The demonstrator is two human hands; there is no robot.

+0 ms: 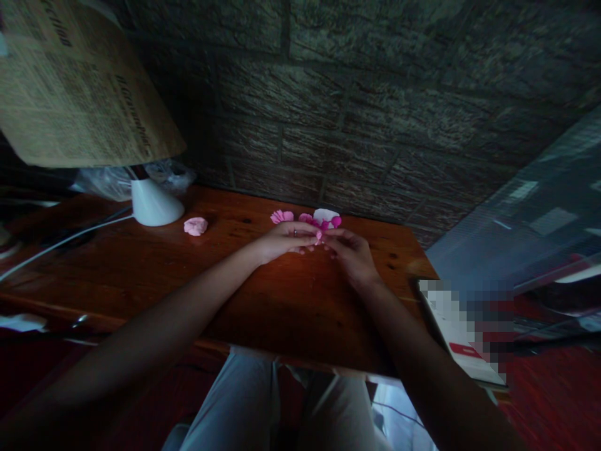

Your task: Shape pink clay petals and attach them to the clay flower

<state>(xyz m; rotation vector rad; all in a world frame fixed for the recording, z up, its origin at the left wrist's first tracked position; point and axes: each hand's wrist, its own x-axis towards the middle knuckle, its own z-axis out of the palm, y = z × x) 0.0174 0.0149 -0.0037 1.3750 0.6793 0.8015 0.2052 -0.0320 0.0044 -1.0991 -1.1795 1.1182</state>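
Above the wooden table, my left hand (282, 243) and my right hand (351, 252) meet fingertip to fingertip. Pinched between them is a small pink piece (319, 235), petal-like but too small to make out exactly; both hands are closed on it. Just behind the fingers lie a light pink fringed piece (282, 216), magenta pieces (336, 222) and a white piece (323, 215), partly hidden by my hands. A pale pink crumpled lump (195, 226) rests farther left, apart from both hands.
A lamp with a newsprint shade (89, 94) and white base (157, 203) stands on the wooden table (291, 313) at left, its white cord (66, 237) trailing. Clear plastic (171, 175) lies behind it. A brick-patterned wall (310, 113) backs the table.
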